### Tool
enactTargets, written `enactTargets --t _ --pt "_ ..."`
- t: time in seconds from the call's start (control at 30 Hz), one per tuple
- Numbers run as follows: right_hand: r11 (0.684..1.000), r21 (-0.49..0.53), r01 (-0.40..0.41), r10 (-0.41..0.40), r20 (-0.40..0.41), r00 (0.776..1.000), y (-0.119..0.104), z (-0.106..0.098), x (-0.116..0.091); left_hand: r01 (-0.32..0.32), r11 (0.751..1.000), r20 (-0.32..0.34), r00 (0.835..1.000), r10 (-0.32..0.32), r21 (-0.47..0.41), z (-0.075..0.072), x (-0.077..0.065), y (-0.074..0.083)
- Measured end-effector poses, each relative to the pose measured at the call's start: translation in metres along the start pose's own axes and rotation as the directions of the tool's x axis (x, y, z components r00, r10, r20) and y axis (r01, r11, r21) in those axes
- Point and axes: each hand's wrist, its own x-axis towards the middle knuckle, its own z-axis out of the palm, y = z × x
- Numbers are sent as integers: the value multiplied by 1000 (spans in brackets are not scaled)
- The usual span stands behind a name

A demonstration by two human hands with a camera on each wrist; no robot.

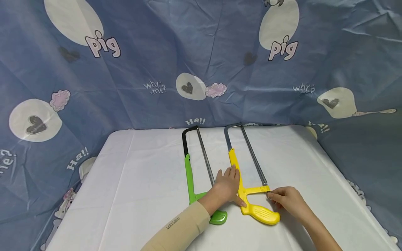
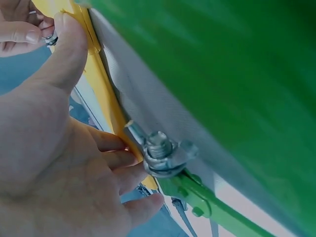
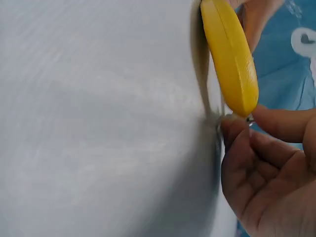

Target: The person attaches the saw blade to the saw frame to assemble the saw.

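Note:
A yellow-handled hacksaw lies on the white table with its blade away from me. My left hand rests on its yellow frame; in the left wrist view the extended fingers and the thumb touch it. At the handle end of the blade, my right hand pinches a small metal wing nut between thumb and fingertips. The fingers mostly cover that nut. To the left lies a green-handled hacksaw, partly under my left forearm, with its own wing nut near the left hand.
White cloth covers the table. Behind and along its sides hangs a blue printed curtain. Both saws point toward the table's back edge, their front ends close to the curtain.

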Motion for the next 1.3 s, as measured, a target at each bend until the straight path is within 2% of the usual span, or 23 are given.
enactTargets --t 0.13,0.23,0.3,0.63,0.73,0.87,0.93,1.0,1.07,1.13,1.3 --pt "976 212 -46 14 150 989 10 -6 4 -1 1000 11 1000 2 -11 0 0 0" --pt "951 303 -64 -11 241 970 14 -11 5 -2 1000 14 1000 2 -13 0 0 0" --pt "940 335 -67 -28 271 962 14 -13 6 -1 1000 14 1000 1 -14 0 1 -1" --pt "932 357 -63 -35 261 965 14 -13 7 -13 1000 1 1000 13 -26 2 2 -2" --pt "940 334 -70 -14 244 970 13 -11 6 -15 1000 -4 1000 15 -27 1 1 -2" --pt "976 199 -86 57 147 987 9 -8 2 -15 999 7 1000 15 -42 1 1 -1" --pt "994 69 -81 76 67 995 6 -6 -1 -13 999 12 1000 14 -49 1 1 0" --pt "995 -82 -54 53 -7 999 2 -6 -5 -11 999 14 1000 12 -50 1 1 0" --pt "971 -239 -24 8 -67 998 -3 -5 -8 -10 999 14 1000 11 -47 1 1 0" --pt "928 -372 11 -52 -101 994 -8 -2 -11 -11 999 15 1000 12 -42 0 1 0" --pt "818 -569 88 -196 -131 972 -17 8 -15 -10 1000 14 1000 11 -28 0 2 -1"
